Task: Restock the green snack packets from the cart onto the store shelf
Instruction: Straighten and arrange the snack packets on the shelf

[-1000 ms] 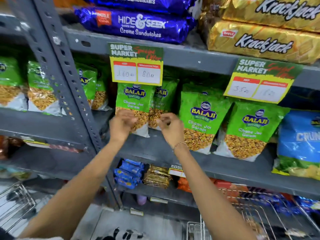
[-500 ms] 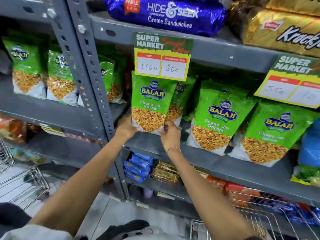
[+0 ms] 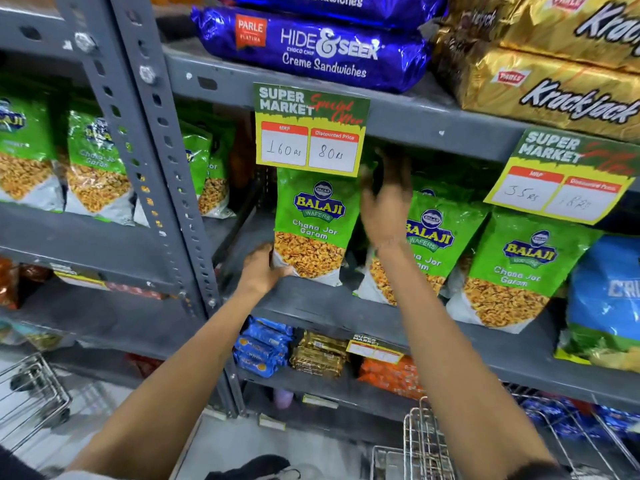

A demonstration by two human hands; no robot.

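A green Balaji snack packet (image 3: 313,226) stands upright at the front of the grey shelf (image 3: 346,303), under the yellow price tag. My left hand (image 3: 261,270) grips its lower left corner. My right hand (image 3: 386,199) is raised beside the packet's right edge, fingers spread and blurred, holding nothing. It partly covers a second green packet (image 3: 433,244). A third green packet (image 3: 519,271) leans further right. The wire cart (image 3: 426,441) shows at the bottom right.
More green packets (image 3: 93,164) stand on the left bay past the grey upright post (image 3: 152,161). Blue Hide & Seek packs (image 3: 311,46) and gold Krackjack packs (image 3: 554,88) lie above. A blue bag (image 3: 606,292) sits at right. Biscuits fill the lower shelf.
My right hand has left the packet's bottom edge and risen to its upper right side with fingers spread. The left hand stays on the lower left corner. The view has moved closer.
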